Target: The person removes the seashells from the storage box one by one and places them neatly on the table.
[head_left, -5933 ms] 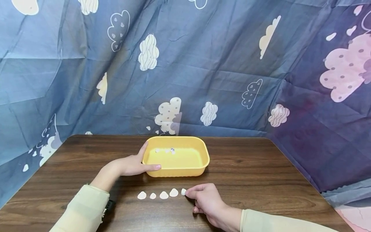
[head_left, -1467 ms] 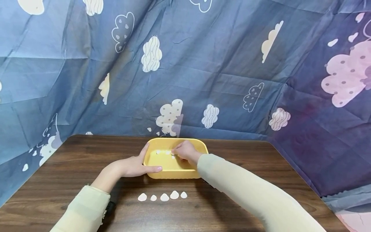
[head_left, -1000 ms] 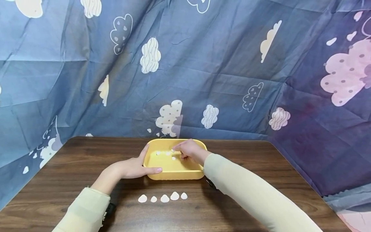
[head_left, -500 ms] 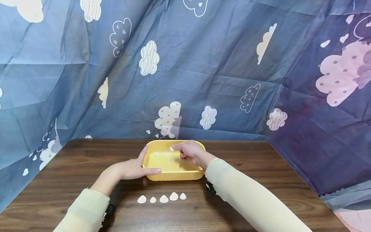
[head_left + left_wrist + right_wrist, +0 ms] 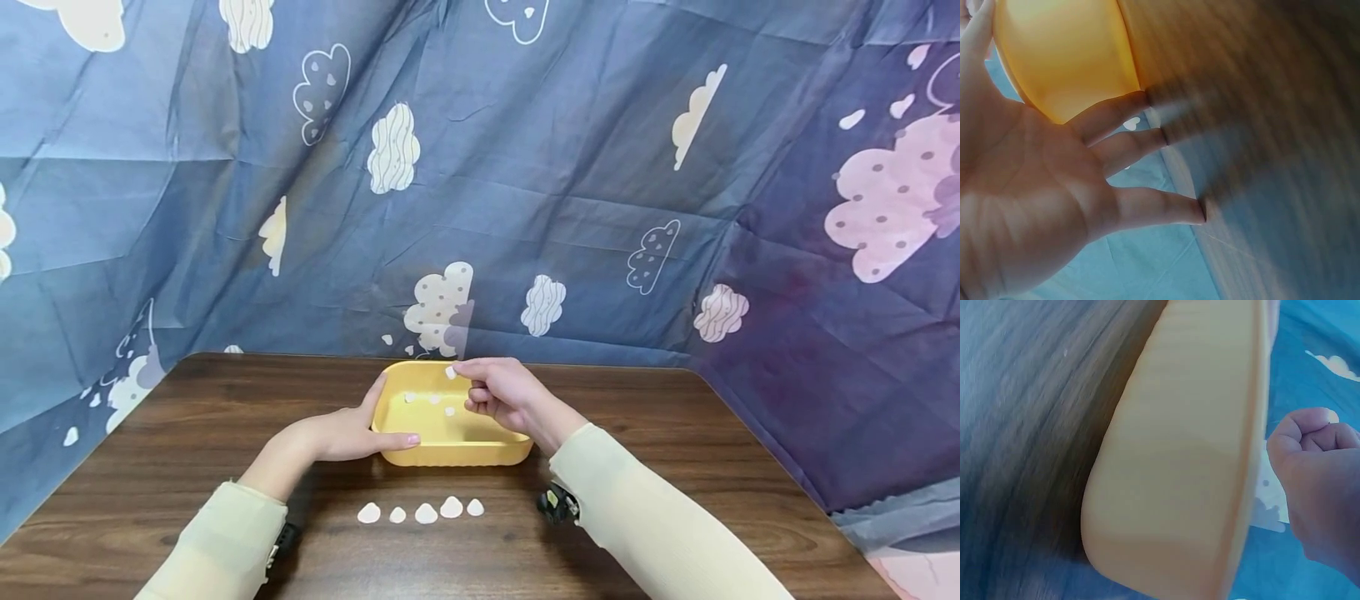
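A yellow plastic tub [image 5: 457, 454] stands on the table in the head view. Against its left end rests my left hand [image 5: 341, 433], thumb laid along the front rim. In the left wrist view that hand's fingers [image 5: 1160, 205] are straight and spread beside the tub wall. My right hand [image 5: 510, 396] pinches a small white shell [image 5: 451, 372] between thumb and index finger, above the tub's back part; its other fingers are curled. A few small pale shells [image 5: 450, 412] lie on the tub floor. Several white shells [image 5: 426, 513] form a row on the table in front.
The dark wood table [image 5: 225, 417] extends on both sides of the tub. Behind it hangs a blue curtain [image 5: 480, 208] with cloud prints. A dark device [image 5: 557, 503] is strapped at the right wrist.
Earlier my right hand placed a shell at the row's right end, then reached into the tub. It now has another shell pinched and has risen from the tub floor. My left hand stays put.
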A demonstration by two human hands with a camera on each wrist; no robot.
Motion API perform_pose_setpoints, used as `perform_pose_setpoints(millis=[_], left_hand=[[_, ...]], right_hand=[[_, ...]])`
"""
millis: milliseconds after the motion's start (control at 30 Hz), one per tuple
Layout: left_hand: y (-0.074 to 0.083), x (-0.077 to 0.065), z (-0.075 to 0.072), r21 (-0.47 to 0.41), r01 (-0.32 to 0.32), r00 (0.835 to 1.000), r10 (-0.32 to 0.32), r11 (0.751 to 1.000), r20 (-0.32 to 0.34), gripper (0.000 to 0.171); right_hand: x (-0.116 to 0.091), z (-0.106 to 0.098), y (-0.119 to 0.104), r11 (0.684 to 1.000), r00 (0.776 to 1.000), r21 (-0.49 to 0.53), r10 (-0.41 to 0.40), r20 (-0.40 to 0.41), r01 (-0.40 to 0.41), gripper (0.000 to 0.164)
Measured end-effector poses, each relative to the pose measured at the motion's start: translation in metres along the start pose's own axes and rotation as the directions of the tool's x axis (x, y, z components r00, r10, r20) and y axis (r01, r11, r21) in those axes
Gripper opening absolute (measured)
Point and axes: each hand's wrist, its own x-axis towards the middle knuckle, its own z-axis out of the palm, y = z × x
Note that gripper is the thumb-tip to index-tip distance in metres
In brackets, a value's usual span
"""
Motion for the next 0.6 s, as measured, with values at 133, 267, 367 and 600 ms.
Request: perform_pose_setpoints(millis=[133, 267, 367, 600], left_hand=[[0.0, 0.0, 0.0, 0.002, 0.002, 1.0, -0.002, 1.0, 0.0, 0.136], [0.0, 0.0, 0.0, 0.008, 0.004, 1.0, -0.004, 1.0, 0.0, 0.136], [-0.001, 0.0, 0.0, 0.009, 0.004, 1.0, -0.004, 1.0, -0.001, 0.136], [-0.001, -0.001, 0.0, 0.019, 0.005, 1.0, -0.005, 1.0, -0.004, 0.137]], right_hand=[[-0.012, 0.0, -0.001, 0.999, 0.999, 0.037, -0.018, 0.031, 0.017, 0.014], [-0.026, 0.003, -0.001, 0.997, 0.997, 0.069, -0.035, 0.069, 0.03, 0.012], [-0.037, 0.005, 0.0, 0.996, 0.994, 0.083, -0.043, 0.096, 0.036, 0.012], [-0.061, 0.008, 0.012, 0.994, 0.993, 0.112, -0.023, 0.113, 0.01, 0.012]])
